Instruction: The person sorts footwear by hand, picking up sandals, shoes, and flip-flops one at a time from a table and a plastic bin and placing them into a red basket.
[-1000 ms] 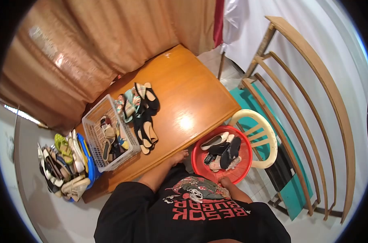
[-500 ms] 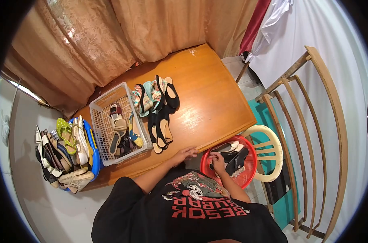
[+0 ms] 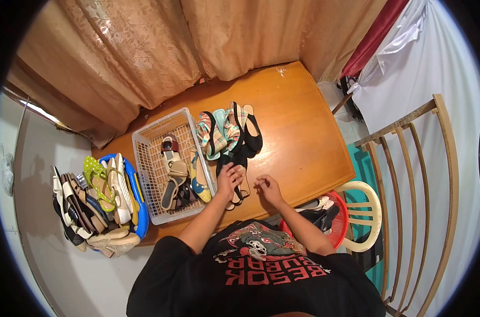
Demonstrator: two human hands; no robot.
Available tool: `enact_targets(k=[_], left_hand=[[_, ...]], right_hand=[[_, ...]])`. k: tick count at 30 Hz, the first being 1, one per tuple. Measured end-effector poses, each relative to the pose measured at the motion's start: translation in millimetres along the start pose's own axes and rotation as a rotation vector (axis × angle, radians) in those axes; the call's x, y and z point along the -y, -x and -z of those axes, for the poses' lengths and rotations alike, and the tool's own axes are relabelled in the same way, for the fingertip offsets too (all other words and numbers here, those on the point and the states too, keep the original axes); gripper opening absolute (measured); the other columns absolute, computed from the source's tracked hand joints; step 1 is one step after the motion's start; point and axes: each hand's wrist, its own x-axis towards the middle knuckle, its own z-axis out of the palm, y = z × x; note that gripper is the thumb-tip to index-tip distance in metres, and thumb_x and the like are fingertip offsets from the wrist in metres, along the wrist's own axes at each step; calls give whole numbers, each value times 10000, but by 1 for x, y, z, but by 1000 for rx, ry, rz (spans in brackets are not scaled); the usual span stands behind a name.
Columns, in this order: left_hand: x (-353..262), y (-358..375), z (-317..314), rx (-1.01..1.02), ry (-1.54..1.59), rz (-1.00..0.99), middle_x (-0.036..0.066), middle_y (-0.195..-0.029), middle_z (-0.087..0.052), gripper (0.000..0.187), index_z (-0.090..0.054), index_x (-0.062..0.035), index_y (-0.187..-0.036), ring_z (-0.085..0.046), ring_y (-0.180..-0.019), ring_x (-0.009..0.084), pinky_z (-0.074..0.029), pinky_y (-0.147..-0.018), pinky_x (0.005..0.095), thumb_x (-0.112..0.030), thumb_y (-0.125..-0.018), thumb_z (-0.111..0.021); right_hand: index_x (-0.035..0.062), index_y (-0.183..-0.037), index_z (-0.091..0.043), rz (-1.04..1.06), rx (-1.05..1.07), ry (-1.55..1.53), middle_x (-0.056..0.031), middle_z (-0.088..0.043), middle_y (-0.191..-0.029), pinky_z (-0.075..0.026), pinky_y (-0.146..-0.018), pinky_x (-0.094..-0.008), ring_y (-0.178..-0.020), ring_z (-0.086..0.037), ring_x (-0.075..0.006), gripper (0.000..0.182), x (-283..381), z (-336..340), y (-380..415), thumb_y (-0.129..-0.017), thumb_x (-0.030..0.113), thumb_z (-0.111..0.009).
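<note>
My left hand (image 3: 229, 179) is over the pair of black sandals (image 3: 243, 182) on the wooden table, its fingers spread and partly covering them. To its right, above the table's near part, my right hand (image 3: 269, 188) has loosely bent fingers, slightly apart, with nothing visible in them. Behind the pair stand colorful strappy wedge sandals (image 3: 214, 134) and a black open-toe shoe (image 3: 253, 138). Left of my left hand is a white plastic basket (image 3: 139, 153) holding several sandals and shoes.
A blue basin (image 3: 137, 185) piled with shoes stands at the far left. At the near right, a red basket (image 3: 341, 222) with shoes rests by a cream plastic chair (image 3: 374, 211). A wooden rack (image 3: 409, 185) is further right; curtains (image 3: 250, 31) hang behind the table (image 3: 298, 127).
Both hands have moved forward over the table: my right hand away from the red basket, my left from the table's edge to the black sandals. The view has shifted too.
</note>
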Motion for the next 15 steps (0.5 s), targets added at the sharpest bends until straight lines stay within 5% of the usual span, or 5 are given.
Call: enact_targets(k=[3, 6, 9, 11, 15], left_hand=[[-24, -12, 5, -119, 257, -144, 179, -1339, -474, 743, -218, -43, -1440, -539, -1163, 336, -438, -975, 506, -585, -962, -392], [-45, -17, -9, -182, 416, -24, 170, -1336, -474, 806, -211, -29, -1445, -532, -1177, 328, -414, -1003, 513, -619, -936, -420], [-54, -27, -23, -208, 574, 79, 127, -1336, -485, 880, -193, -14, -1450, -509, -1194, 293, -387, -1032, 489, -647, -901, -463], [-51, -46, -19, -114, 605, 66, 108, -1474, -386, 978, 67, -75, -1517, -465, -1254, 300, -287, -1111, 475, -651, -908, -437], [-50, -62, -15, -115, 707, 114, 75, -1435, -431, 921, 63, -73, -1512, -513, -1128, 258, -385, -1017, 415, -534, -931, -482]], right_hand=[[14, -1160, -512, 198, 23, 280, -30, -566, -776, -491, -584, -249, -637, -552, -96, 260, 5, -15, -63, -959, 164, -580], [-15, -1248, -458, -23, 49, 71, -40, -573, -781, -471, -556, -242, -618, -549, -101, 455, 61, -53, -91, -923, 243, -645], [-75, -1314, -385, -54, 51, 434, -77, -595, -801, -475, -576, -257, -647, -582, -145, 704, 67, -69, -119, -874, 381, -691], [-132, -1311, -367, -129, -9, 563, -121, -612, -826, -489, -623, -284, -706, -609, -187, 891, 65, -75, -131, -820, 536, -694], [-97, -1159, -499, -175, -96, 553, -238, -650, -917, -499, -787, -385, -855, -654, -346, 716, 59, -74, -134, -800, 503, -652]])
